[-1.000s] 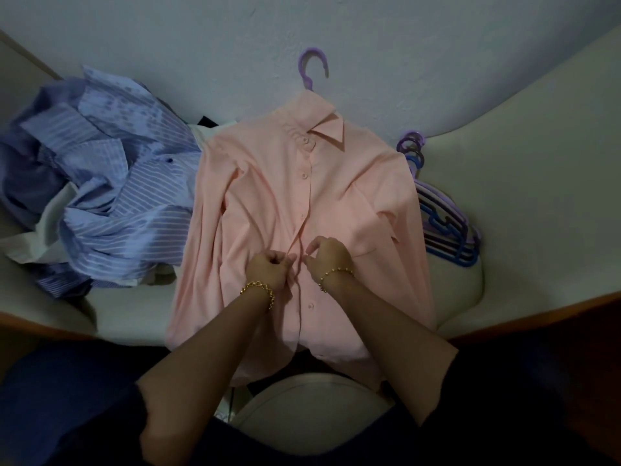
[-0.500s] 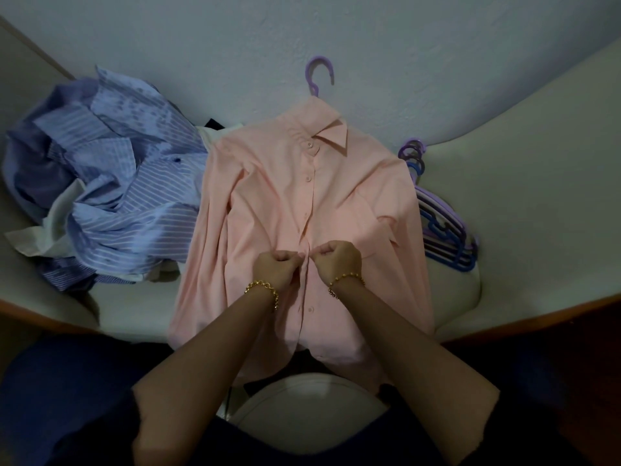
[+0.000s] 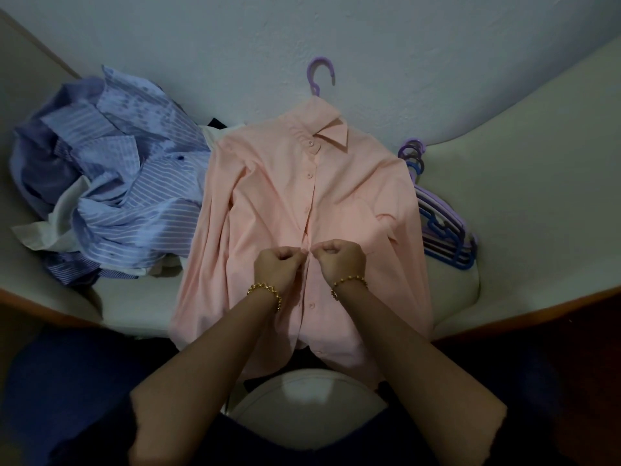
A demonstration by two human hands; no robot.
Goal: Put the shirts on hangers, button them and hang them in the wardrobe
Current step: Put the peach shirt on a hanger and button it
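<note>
- One pink shirt (image 3: 285, 196), one purple hanger (image 3: 320, 75) (hook showing).
- Left hand (image 3: 280, 265), right hand (image 3: 341, 260): curled, pinching its placket.
- One blue shirt pile (image 3: 134, 196), one hanger stack (image 3: 443, 237).

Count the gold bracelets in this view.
2. The left-wrist bracelet sits behind the left hand; the right-wrist bracelet behind the right hand. Both hands pinch the pink shirt; none seem hidden.

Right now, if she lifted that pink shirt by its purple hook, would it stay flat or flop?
Probably floppy: the pink shirt lies in soft folds and creases. The purple hanger hook pokes out above the collar, so the shoulders would likely keep their shape while the sleeves dangle. The cloth looks thin, so it is likely light.
</note>
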